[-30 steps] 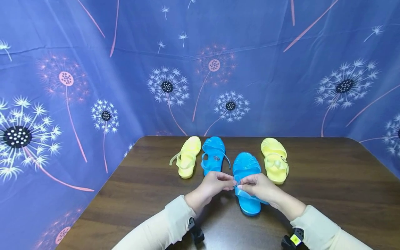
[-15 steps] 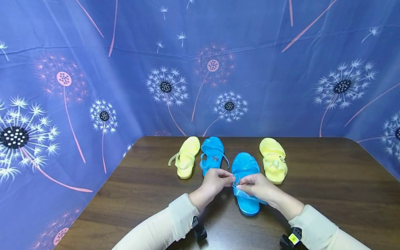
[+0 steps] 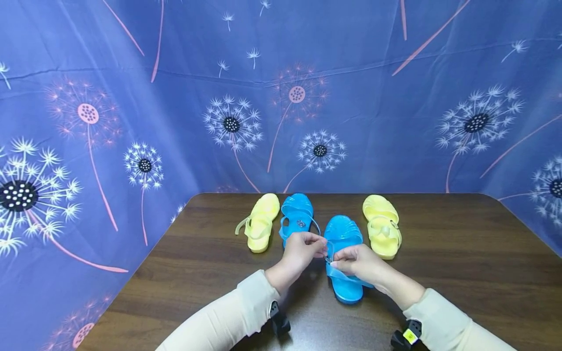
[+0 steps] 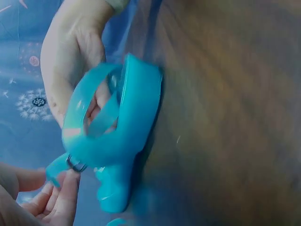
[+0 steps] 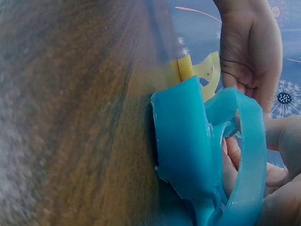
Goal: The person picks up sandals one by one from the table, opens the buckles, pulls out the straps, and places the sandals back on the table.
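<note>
A blue jelly sandal (image 3: 347,287) stands on the table in front of me, toe away. My left hand (image 3: 299,254) pinches the loose end of its strap (image 4: 57,165) at the sandal's left side. That strap runs into a small metal buckle (image 4: 75,163), with left fingertips right beside it. From the other side my right hand (image 3: 362,263) reaches over the sandal and pinches the strap near the buckle. In the right wrist view the blue heel strap (image 5: 251,155) partly covers the right fingers (image 5: 230,165), so their exact hold is hidden.
Behind my left hand stands a second blue sandal (image 3: 297,207), with a yellow sandal (image 3: 260,234) to its left. Another yellow sandal (image 3: 384,239) is right of the worked one. A blue dandelion-print cloth (image 3: 377,122) hangs behind the wooden table (image 3: 461,253).
My left hand has drawn slightly up and away from the buckle with the strap end, and a strap loop now shows between the hands. The right hand stays nearly in place.
</note>
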Demonstrator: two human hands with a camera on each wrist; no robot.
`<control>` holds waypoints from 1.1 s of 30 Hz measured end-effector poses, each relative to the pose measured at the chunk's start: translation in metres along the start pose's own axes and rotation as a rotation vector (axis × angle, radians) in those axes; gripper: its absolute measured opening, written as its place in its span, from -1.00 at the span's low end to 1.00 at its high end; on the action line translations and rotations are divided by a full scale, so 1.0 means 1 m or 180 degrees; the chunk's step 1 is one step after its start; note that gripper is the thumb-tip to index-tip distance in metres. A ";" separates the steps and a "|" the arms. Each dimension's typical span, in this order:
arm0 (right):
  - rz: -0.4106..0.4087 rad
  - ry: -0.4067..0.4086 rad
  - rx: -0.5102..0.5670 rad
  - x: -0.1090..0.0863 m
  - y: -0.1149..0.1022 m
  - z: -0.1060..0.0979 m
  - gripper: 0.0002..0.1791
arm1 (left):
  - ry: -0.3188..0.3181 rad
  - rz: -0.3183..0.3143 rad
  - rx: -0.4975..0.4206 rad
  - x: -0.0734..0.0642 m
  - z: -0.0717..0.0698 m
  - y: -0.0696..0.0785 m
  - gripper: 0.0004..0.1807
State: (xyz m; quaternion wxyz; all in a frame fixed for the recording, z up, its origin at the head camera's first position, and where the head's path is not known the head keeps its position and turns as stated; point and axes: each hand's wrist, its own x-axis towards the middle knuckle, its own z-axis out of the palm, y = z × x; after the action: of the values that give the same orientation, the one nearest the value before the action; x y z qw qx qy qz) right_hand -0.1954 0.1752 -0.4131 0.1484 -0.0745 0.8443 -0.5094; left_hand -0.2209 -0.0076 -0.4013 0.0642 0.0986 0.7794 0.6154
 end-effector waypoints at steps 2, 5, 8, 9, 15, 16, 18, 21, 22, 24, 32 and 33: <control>0.0031 0.0014 0.0028 0.001 0.000 0.002 -0.67 | 0.0048 0.0107 0.0148 0.000 -0.002 0.001 -0.82; 0.0110 0.0025 0.0028 0.001 0.000 0.003 -0.60 | 0.0063 0.0123 0.0483 -0.001 -0.006 0.001 -0.80; 0.0164 -0.0008 0.0086 0.001 0.000 0.000 -0.56 | 0.0004 0.0066 0.0656 -0.003 -0.008 0.000 -0.76; 0.0169 -0.0024 0.0113 0.000 0.000 -0.001 -0.56 | -0.0035 0.0056 0.0656 -0.003 -0.008 -0.001 -0.76; 0.0123 -0.0176 0.0387 0.002 -0.003 -0.007 -0.57 | -0.0392 0.0012 0.0612 -0.007 -0.006 -0.009 -0.75; 0.0105 -0.0212 0.0431 0.002 -0.003 -0.008 -0.56 | -0.0422 0.0017 0.0615 -0.007 -0.006 -0.010 -0.75; 0.0082 -0.0275 0.0479 0.003 -0.005 -0.009 -0.54 | -0.0440 0.0030 0.0600 -0.008 -0.005 -0.010 -0.77; 0.0070 -0.0307 0.0469 0.003 -0.006 -0.012 -0.54 | -0.0459 0.0032 0.0580 -0.008 -0.003 -0.010 -0.77; 0.0062 -0.0303 0.0435 0.003 -0.007 -0.013 -0.55 | -0.0468 0.0037 0.0579 -0.007 -0.003 -0.010 -0.77; 0.0035 -0.0282 0.0348 0.004 -0.009 -0.015 -0.59 | -0.0477 0.0046 0.0616 -0.006 -0.002 -0.009 -0.77; -0.0075 -0.0161 0.0182 0.004 -0.013 -0.017 -0.70 | -0.0456 0.0114 0.0835 -0.006 -0.001 -0.006 -0.80; -0.0086 -0.0155 0.0176 0.004 -0.013 -0.018 -0.70 | -0.0455 0.0117 0.0825 -0.006 -0.001 -0.006 -0.81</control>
State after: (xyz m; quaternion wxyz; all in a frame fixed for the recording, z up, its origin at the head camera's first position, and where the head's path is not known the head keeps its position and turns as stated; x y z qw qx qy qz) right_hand -0.2051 0.1831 -0.3947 0.1641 -0.0941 0.8250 -0.5325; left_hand -0.2155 -0.0109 -0.4068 0.0950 0.1638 0.8439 0.5020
